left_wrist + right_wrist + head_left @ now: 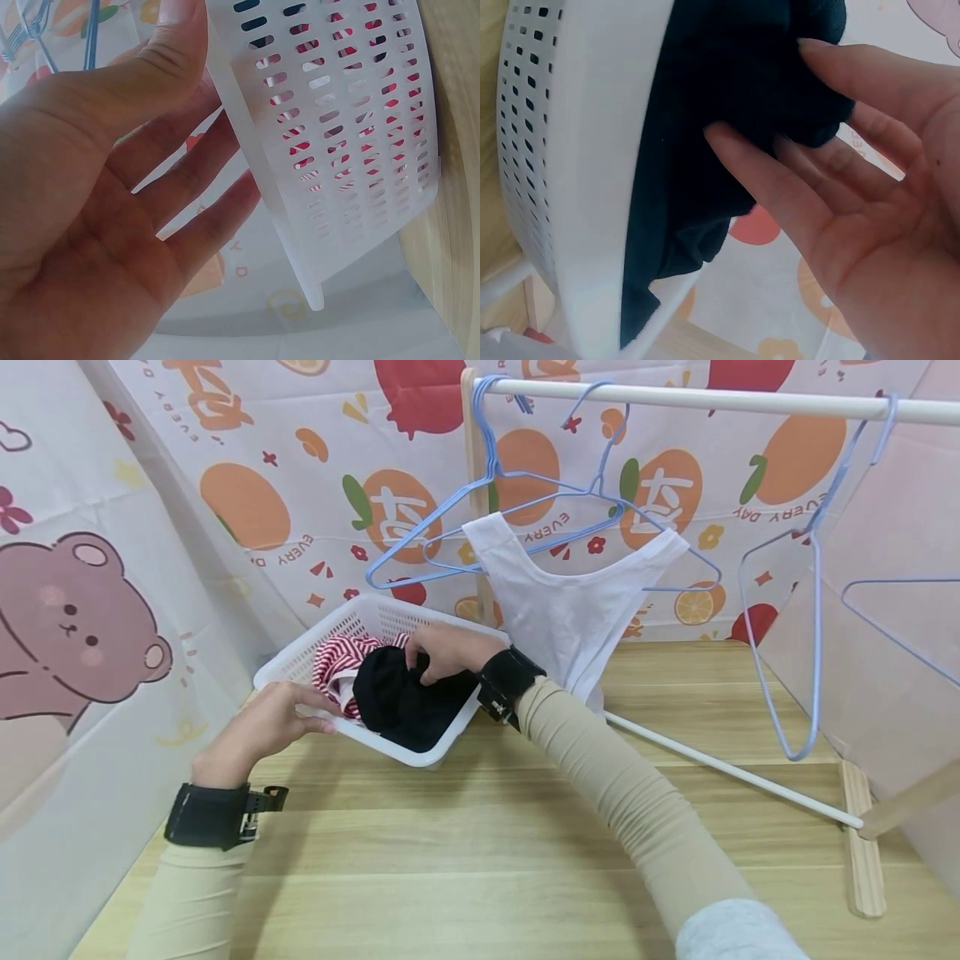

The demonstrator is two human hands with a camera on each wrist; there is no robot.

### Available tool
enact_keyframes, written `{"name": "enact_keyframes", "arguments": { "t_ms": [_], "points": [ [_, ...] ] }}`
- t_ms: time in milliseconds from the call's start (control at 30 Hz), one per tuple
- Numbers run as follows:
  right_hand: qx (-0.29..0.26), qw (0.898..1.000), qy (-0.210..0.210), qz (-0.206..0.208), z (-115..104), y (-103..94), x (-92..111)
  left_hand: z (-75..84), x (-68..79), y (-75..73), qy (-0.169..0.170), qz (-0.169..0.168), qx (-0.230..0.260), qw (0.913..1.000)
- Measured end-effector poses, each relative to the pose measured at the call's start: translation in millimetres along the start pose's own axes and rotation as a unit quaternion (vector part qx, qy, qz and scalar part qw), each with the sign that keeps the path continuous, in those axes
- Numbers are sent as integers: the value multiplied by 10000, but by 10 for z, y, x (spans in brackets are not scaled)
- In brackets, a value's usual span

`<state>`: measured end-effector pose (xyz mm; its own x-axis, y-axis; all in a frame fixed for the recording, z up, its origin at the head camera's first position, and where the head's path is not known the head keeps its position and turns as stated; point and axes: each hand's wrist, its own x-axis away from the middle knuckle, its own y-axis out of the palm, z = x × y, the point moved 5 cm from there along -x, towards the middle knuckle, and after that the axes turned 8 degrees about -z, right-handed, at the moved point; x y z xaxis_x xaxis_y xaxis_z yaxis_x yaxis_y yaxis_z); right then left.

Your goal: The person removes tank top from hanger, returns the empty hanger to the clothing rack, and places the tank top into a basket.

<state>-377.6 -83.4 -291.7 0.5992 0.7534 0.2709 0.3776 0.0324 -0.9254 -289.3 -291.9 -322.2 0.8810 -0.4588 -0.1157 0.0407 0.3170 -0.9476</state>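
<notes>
A white plastic basket (397, 747) with slotted walls stands on the table at the back left. Inside lie a black garment (390, 702) and a red-and-white striped garment (341, 652). My left hand (273, 722) holds the basket's near left rim, fingers over the edge and thumb outside; the left wrist view shows the fingers reaching behind the rim (262, 165). My right hand (450, 653) reaches into the basket from the right. In the right wrist view, its thumb and fingers grip a bunched fold of the black garment (727, 90). The garment's full shape is hidden.
A white rail (705, 397) on a wooden stand crosses the upper right. A white sleeveless top (555, 602) hangs there on a blue hanger, among other blue hangers (816, 610). A lower white bar (735, 768) runs to the stand's wooden foot (862, 860). Printed curtains enclose the table.
</notes>
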Motion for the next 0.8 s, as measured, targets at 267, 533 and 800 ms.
{"name": "enact_keyframes", "arguments": {
  "t_ms": [267,533,800],
  "points": [
    [45,9981,-16,-622,-63,-21,34,-5,2,2,108,55,-137,9998],
    [-114,9942,56,-1066,-104,27,42,17,2,-23,199,122,-60,9997],
    [115,9921,128,-1245,-97,144,56,1,26,12,1,-40,90,10000]
  ]
}}
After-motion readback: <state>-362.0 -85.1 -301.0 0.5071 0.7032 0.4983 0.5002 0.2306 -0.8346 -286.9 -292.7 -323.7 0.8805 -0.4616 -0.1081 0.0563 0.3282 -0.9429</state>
